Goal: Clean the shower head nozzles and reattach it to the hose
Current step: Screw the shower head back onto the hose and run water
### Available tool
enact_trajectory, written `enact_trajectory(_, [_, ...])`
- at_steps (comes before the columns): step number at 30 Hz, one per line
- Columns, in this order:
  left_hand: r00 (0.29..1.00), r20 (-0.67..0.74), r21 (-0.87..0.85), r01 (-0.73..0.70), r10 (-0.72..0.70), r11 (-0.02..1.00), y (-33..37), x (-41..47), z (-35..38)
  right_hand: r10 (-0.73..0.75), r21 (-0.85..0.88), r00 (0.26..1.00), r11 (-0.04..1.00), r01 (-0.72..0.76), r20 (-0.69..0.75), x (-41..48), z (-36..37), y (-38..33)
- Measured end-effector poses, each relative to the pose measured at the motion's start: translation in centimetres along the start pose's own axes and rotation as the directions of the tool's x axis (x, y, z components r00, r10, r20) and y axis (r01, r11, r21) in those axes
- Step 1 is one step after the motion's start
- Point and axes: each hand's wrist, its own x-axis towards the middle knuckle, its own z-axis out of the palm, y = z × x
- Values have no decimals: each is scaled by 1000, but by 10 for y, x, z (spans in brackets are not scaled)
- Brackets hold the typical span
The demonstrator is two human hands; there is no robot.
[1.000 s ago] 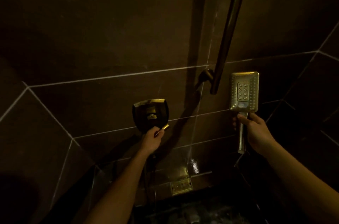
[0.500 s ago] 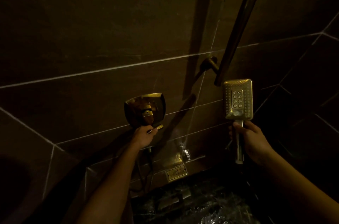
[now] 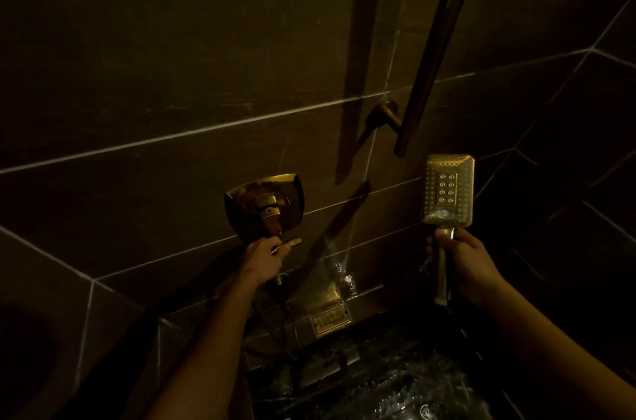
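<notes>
The rectangular brass-toned metal shower head (image 3: 448, 190) stands upright below the dark round slide rail (image 3: 437, 51), handle straight down and dotted nozzle face turned out into the room, with the right hand (image 3: 464, 264) curled round its slim handle. The left hand (image 3: 265, 256) has its fingers wrapped on the small brass lever (image 3: 290, 243) under the glossy square valve plate (image 3: 265, 204). Behind them is the matte brown tiled wall (image 3: 172, 75) with pale grout.
</notes>
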Motion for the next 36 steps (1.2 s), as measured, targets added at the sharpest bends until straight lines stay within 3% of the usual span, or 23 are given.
enact_trajectory(14, [1000, -15, -7, -6, 6, 1000, 5, -10, 1, -6, -3, 999, 1000, 7, 34, -2, -3, 3])
enact_trajectory(26, [997, 12, -257, -67, 72, 964, 53, -62, 44, 148, 24, 985, 988, -150, 88, -4, -12, 16])
enact_trajectory(36, [955, -39, -47, -295, 293, 954, 186, -91, 70, 252, 71, 964, 964, -258, 83, -9, -36, 3])
